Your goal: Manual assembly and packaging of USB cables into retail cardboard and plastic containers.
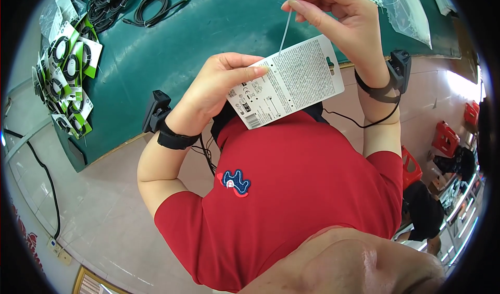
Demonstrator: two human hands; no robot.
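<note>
My left hand (213, 83) grips a white packaging card (299, 80) at its left edge, with the thumb on the printed face. Small holes are punched in the card, and a hang slot is cut near its right end. A thin white cable tie (285, 34) rises from a hole close to my left thumb. Its upper end is pinched between the fingertips of my right hand (346, 25), which is raised above the card. The card is tilted in front of my red shirt, at the near edge of the table. Its other face is hidden.
On the green table (172, 54), a pile of carded cables (65, 80) lies at the left. Bundles of black cable (112, 2) and a single coiled cable (153, 10) are at the far left. A plastic bag of white cable ties (403, 12) lies at the far right. Red stools (446, 137) stand behind at the right.
</note>
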